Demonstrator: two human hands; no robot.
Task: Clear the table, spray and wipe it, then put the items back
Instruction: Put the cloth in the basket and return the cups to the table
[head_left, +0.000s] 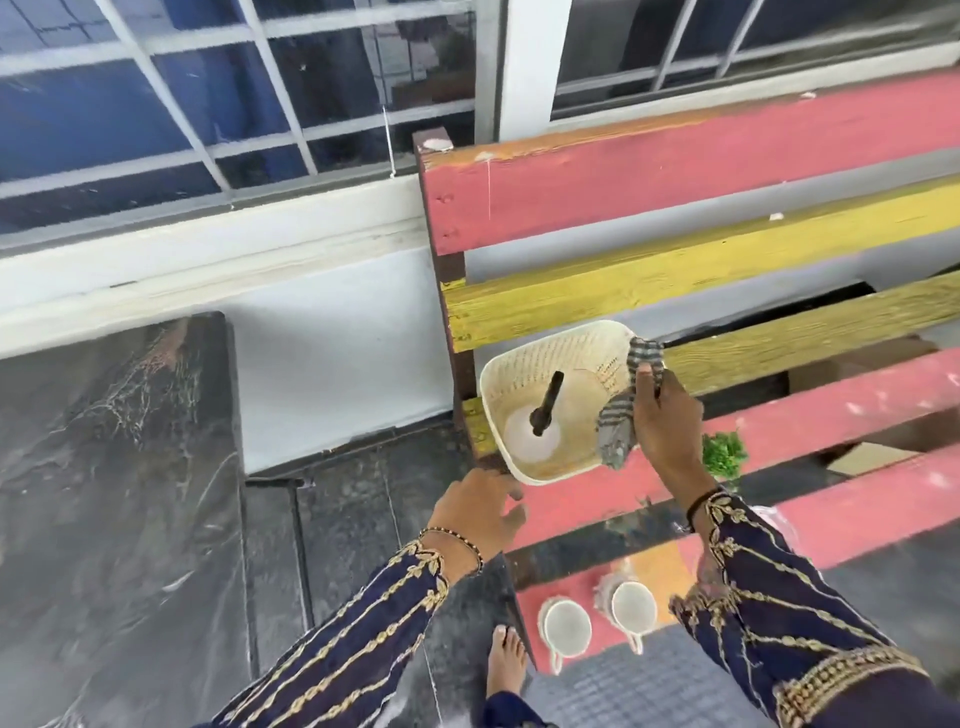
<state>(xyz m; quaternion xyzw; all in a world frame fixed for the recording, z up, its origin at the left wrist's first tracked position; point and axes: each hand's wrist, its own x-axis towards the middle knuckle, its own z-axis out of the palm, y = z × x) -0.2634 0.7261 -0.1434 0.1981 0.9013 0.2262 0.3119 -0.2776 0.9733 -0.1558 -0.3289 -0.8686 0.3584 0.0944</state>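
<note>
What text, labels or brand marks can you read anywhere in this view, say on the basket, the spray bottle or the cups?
None: no readable text shows in this view.
Cream basket: plain weave, no label.
Spray bottle in it: seen from above, no print visible.
Two white cups: plain.
Striped cloth in the right hand: pattern only.
Painted slat table: scuffs, no writing.

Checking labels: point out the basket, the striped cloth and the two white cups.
basket (498, 387), head view, left rim.
striped cloth (615, 439), head view, hanging lower end.
left cup (566, 626), head view, inside.
right cup (632, 608), head view, inside.
</note>
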